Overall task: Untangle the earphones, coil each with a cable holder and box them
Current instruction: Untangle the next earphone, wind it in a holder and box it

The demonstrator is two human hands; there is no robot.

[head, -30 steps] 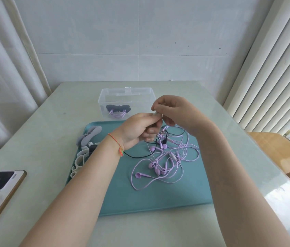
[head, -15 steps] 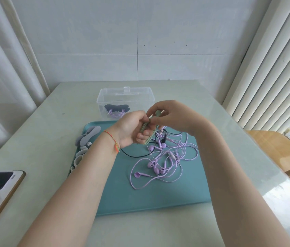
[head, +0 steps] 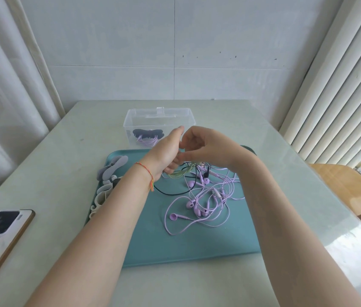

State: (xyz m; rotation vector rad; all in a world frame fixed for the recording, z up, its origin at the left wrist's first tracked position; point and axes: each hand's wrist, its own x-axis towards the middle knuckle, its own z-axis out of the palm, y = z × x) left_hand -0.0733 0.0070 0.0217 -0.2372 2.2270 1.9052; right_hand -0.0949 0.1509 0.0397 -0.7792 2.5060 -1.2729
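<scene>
A tangle of purple earphones [head: 206, 202] lies on the teal tray [head: 219, 242], mixed with a black cable [head: 170, 193]. My left hand [head: 168, 151] holds a bundle of pale green earphone cable [head: 180, 172] over the tray's far part. My right hand [head: 206, 146] meets it from the right, fingers curled and pinching the green cable near its top. The clear plastic box [head: 158, 120] stands behind the tray with one coiled purple earphone in a dark cable holder [head: 148, 134] inside. Grey and white cable holders [head: 110, 171] lie at the tray's left edge.
A phone [head: 2, 222] lies face down at the table's left front edge. Curtains hang at the left, vertical blinds at the right, and a wooden surface [head: 348, 189] sits beyond the table's right edge.
Both hands have shifted slightly toward the box. The green cable bundle now hangs lower from the hands, and my left hand has turned so its fingers point up.
</scene>
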